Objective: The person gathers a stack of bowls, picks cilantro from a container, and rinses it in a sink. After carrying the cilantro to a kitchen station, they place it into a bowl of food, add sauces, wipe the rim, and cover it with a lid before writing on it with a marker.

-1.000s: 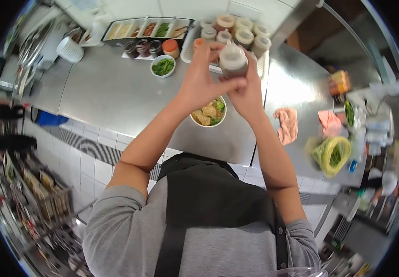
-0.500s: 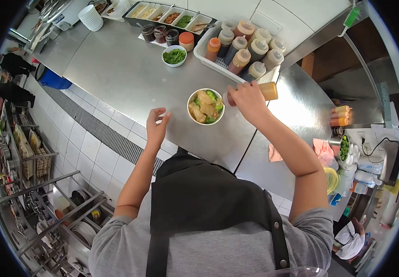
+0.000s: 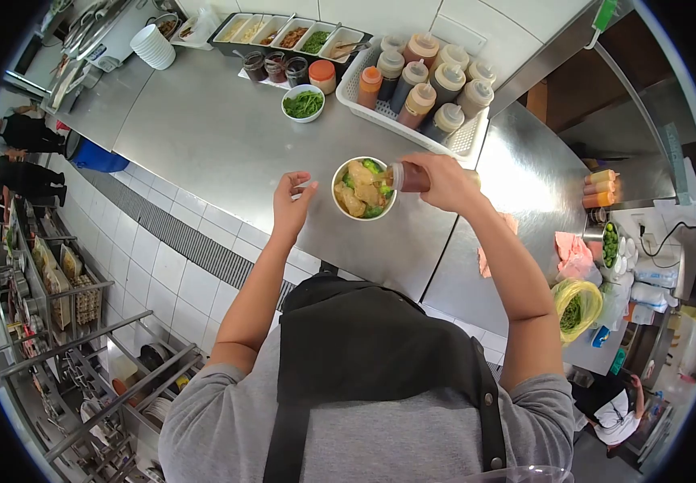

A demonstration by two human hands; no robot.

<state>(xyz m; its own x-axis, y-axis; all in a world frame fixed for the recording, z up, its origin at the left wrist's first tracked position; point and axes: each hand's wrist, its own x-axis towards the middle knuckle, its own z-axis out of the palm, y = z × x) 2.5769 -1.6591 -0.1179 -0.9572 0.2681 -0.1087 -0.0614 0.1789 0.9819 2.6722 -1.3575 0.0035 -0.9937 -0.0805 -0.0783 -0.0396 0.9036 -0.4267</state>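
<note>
My right hand [image 3: 447, 185] grips a squeeze bottle [image 3: 413, 177] with dark reddish-brown contents, tipped on its side. Its clear cap points left, over the right rim of a white bowl [image 3: 340, 208]. Inside the bowl lie pale golden, glazed food pieces [image 3: 359, 193] and green broccoli [image 3: 374, 212]. To the left of the bowl, my left hand [image 3: 291, 208] hovers above the steel counter [image 3: 227, 153], fingers loosely curved and thumb apart, holding nothing.
Behind the bowl stand a small bowl of chopped greens [image 3: 303, 104], dark jars [image 3: 275, 68], a tray of toppings [image 3: 292, 38] and a white basket [image 3: 358, 108] of squeeze bottles. Pink cloths [image 3: 573, 256] lie at right. People [image 3: 30, 133] stand at far left.
My right hand has moved the squeeze bottle left, bringing its cap over the bowl's rim. My left hand has shifted slightly right and up, nearer the bowl.
</note>
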